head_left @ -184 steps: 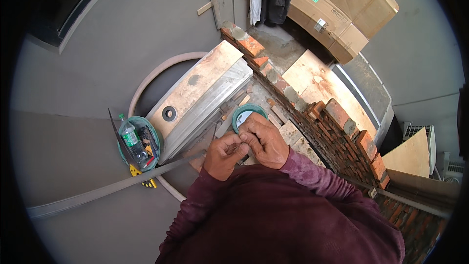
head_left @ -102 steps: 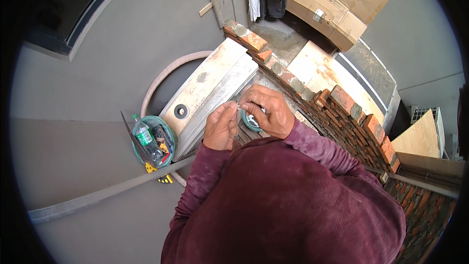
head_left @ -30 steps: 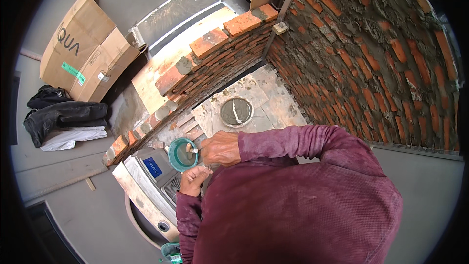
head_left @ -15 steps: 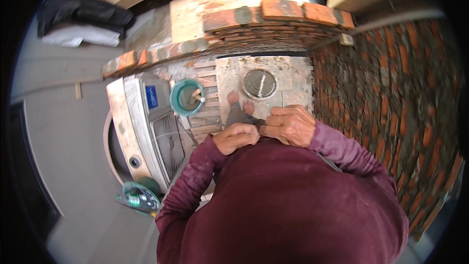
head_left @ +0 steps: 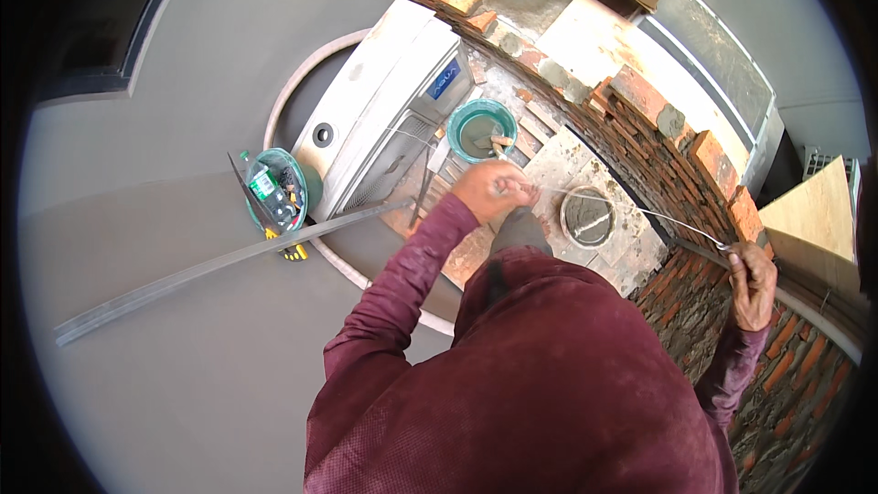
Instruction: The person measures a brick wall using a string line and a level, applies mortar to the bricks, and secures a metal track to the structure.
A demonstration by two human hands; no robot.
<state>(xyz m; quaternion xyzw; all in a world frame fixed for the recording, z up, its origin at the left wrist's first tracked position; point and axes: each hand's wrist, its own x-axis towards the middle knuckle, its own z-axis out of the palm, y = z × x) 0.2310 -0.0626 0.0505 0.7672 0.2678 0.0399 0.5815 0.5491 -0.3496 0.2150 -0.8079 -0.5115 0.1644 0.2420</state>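
Observation:
A thin white string [head_left: 677, 220] runs taut from my left hand [head_left: 494, 190] to my right hand [head_left: 753, 285]. My left hand is closed in front of my body with the string between its fingers. Far to the right, beside the top of the brick wall [head_left: 640, 96], my right hand pinches the string near a small loop or knot. Under the string stands a round container of grey mortar [head_left: 588, 218]. Close beyond my left hand is a teal bucket [head_left: 482, 106] with grey mix and a light-handled tool [head_left: 501, 142].
A large white boxy unit [head_left: 370, 91] stands on the left, a hose [head_left: 302, 82] curving behind it. Near it are a teal bucket [head_left: 306, 187] holding a plastic bottle [head_left: 270, 192], and a long metal bar [head_left: 219, 270]. Plywood [head_left: 814, 215] leans at the far right.
My hands have moved apart from close together at my waist, the right one far out to the right. The string now shows stretched between them. The view has turned.

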